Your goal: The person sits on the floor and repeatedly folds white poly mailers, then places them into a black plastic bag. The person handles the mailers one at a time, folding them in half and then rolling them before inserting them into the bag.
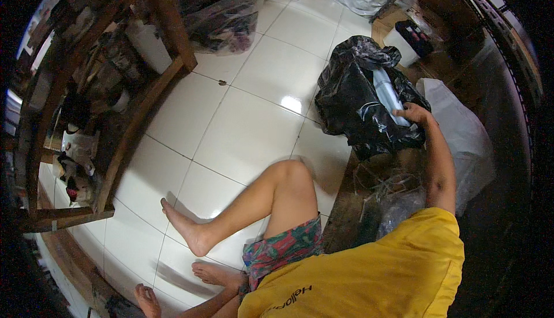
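Note:
My right hand [412, 113] is stretched out to a black plastic bag [346, 96] on the right, its fingers closed on the lower end of a long pale blue-white packet [386, 94]. The packet lies in the bag's crumpled opening; whether it is plastic or cloth I cannot make out. At the lower left my left hand [148, 300] is low over the tiles beside my foot, with nothing seen in it. Its fingers are loosely bent and a little apart, partly cut off by the picture's edge.
A wooden rack [144, 110] with assorted items stands on the left. Beyond it sits a clear plastic bag [222, 21] with dark contents. White sacks [453, 128] and a metal shelf [479, 15] with cardboard boxes line the right. My bent leg [283, 194] rests on the tiled floor [254, 104].

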A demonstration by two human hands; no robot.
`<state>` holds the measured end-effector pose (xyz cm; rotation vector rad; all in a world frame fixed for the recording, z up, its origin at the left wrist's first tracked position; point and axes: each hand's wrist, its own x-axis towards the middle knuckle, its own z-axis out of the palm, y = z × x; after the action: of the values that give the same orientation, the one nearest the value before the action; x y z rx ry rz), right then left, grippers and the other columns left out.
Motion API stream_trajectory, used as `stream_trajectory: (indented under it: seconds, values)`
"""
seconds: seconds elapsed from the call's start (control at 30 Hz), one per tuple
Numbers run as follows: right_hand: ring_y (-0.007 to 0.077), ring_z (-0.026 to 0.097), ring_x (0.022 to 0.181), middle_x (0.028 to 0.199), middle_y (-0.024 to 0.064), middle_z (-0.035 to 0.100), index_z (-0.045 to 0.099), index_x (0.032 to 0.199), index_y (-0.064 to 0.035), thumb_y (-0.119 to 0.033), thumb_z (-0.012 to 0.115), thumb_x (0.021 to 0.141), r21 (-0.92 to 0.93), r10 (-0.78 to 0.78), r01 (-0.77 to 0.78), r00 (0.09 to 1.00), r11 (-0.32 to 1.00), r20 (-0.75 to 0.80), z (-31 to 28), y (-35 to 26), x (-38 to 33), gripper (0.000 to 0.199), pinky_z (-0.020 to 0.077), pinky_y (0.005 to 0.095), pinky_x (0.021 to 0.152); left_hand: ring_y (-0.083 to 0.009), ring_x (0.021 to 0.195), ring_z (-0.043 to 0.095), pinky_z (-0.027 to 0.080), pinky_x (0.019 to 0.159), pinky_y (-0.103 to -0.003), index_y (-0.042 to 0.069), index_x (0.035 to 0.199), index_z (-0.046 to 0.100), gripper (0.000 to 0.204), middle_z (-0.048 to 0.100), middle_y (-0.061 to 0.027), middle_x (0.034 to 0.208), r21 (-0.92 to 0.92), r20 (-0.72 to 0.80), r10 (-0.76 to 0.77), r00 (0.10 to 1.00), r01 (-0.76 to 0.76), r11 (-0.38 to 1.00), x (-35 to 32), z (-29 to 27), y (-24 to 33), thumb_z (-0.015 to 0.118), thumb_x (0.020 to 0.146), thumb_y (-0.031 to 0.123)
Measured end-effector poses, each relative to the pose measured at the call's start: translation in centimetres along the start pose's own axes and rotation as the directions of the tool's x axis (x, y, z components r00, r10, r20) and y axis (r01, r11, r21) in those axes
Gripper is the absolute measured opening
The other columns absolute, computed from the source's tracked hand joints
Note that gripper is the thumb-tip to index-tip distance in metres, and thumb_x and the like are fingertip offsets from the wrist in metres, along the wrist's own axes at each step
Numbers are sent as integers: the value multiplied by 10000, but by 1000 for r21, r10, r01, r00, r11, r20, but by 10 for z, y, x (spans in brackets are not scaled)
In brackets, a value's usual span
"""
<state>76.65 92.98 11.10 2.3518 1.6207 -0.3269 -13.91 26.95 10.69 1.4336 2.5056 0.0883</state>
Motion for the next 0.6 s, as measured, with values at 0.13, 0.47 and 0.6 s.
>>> stream_trajectory:
  seconds: [0.13,0.47,0.6]
  values:
    - [405,532,1304,1400,280,550,485,1425,80,-851,668,656,170,46,-111,938,979,345,-8,22,27,1221,421,459,1093,-488,1035,611,502,904,-492,-45,1147,637,300,649,-297,1147,-74,24,-96,995,98,992,10,16,-8,594,984,203]
    - [303,651,1127,1233,222,676,672,1238,50,-825,722,664,521,-117,-161,880,838,460,-13,-29,-20,1048,461,392,1019,-462,1032,613,487,926,-496,13,1111,670,229,654,-270,1120,-69,-13,-85,996,84,994,3,3,10,617,977,190]
    - [299,690,1023,1143,192,714,660,1227,24,-718,769,699,574,-126,-105,929,812,348,-15,-40,-36,918,505,401,954,-460,1051,620,483,949,-490,76,1151,695,234,655,-274,1157,-173,-19,-30,999,26,985,5,12,-6,651,960,204]
